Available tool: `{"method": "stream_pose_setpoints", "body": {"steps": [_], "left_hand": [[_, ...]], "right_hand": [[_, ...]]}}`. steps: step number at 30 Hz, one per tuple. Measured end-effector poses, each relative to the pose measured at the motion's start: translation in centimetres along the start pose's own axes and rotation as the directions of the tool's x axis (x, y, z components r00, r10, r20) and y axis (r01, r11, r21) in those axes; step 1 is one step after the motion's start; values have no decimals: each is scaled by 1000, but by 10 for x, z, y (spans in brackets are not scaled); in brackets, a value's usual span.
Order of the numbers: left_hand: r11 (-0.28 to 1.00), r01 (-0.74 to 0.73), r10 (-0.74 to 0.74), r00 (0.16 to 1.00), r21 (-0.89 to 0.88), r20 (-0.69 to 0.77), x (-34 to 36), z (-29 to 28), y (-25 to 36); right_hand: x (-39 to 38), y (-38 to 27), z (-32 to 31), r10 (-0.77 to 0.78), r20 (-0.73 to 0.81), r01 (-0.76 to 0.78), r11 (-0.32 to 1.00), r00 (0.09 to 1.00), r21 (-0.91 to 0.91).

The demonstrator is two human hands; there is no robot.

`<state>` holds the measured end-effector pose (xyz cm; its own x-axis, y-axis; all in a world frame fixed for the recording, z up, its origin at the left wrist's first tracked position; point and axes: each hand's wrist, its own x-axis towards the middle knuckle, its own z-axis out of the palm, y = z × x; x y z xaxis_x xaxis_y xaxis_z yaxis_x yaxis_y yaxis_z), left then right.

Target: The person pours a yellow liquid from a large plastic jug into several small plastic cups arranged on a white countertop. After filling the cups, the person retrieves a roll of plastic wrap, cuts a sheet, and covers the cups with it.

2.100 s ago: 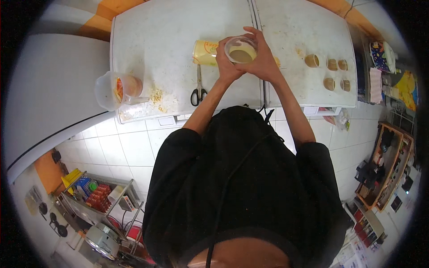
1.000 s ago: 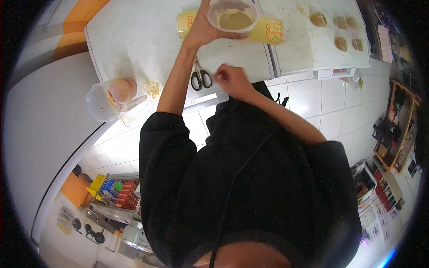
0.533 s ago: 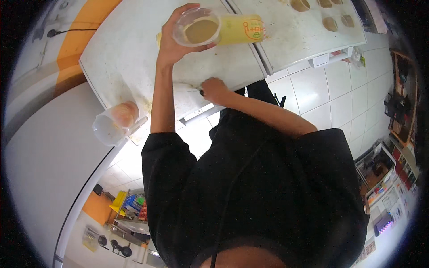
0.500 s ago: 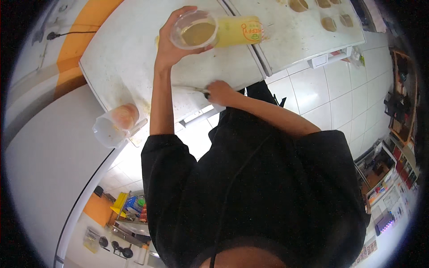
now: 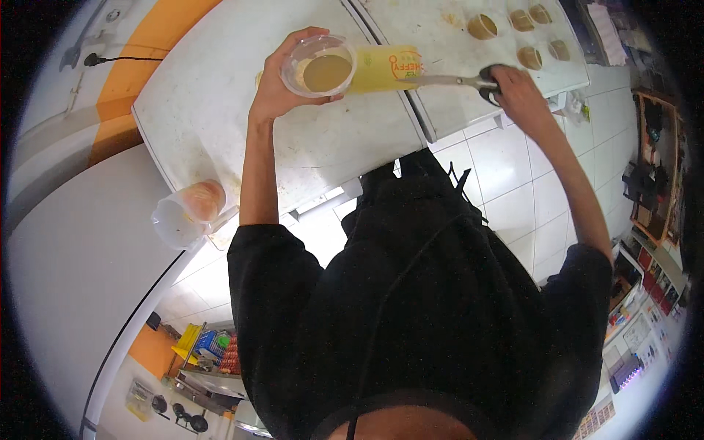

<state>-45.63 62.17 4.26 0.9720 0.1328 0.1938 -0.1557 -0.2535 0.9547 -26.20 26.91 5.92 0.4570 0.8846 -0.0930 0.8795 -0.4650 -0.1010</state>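
The left hand [image 5: 282, 84] grips a clear cup [image 5: 320, 67] of tan liquid above the counter [image 5: 220, 110], fingers wrapped round it, while the right hand [image 5: 513, 88] closes on scissors [image 5: 458, 81], apparently nothing cut yet.

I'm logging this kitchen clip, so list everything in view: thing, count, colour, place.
Clear cup: one, holding beige liquid, raised over the counter in the left hand.
Yellow package: one, lying on the counter beside the cup.
Scissors: one, metal blades, dark handles in the right hand, tips at the package.
Small filled cups: four, tan, far right of the counter.
Plastic jug: one, translucent with orange inside, at the counter's near left edge.
Counter: white, speckled with crumbs.
Wall cable: one, black, upper left.
Left hand: gripping the cup.
Right hand: gripping the scissors.
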Motion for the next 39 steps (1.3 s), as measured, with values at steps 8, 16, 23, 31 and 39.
{"method": "stream_pose_setpoints", "body": {"steps": [8, 16, 23, 31, 39], "left_hand": [[999, 6, -6, 1000, -36, 18, -1, -4, 2], [999, -21, 20, 1000, -43, -21, -4, -5, 3], [992, 46, -48, 999, -119, -18, -8, -15, 6], [998, -55, 55, 989, 4, -139, -7, -35, 32], [979, -204, 197, 961, -16, -193, 7, -66, 71]], "right_hand": [[83, -28, -41, -268, -90, 245, 947, 959, -209], [124, -68, -7, -348, 30, 337, 878, 937, -339], [150, -99, 0, -469, -162, 421, 869, 868, -259], [175, -147, 9, -583, 45, 571, 773, 811, -278], [171, -209, 18, -589, -223, 581, 807, 777, -108]]}}
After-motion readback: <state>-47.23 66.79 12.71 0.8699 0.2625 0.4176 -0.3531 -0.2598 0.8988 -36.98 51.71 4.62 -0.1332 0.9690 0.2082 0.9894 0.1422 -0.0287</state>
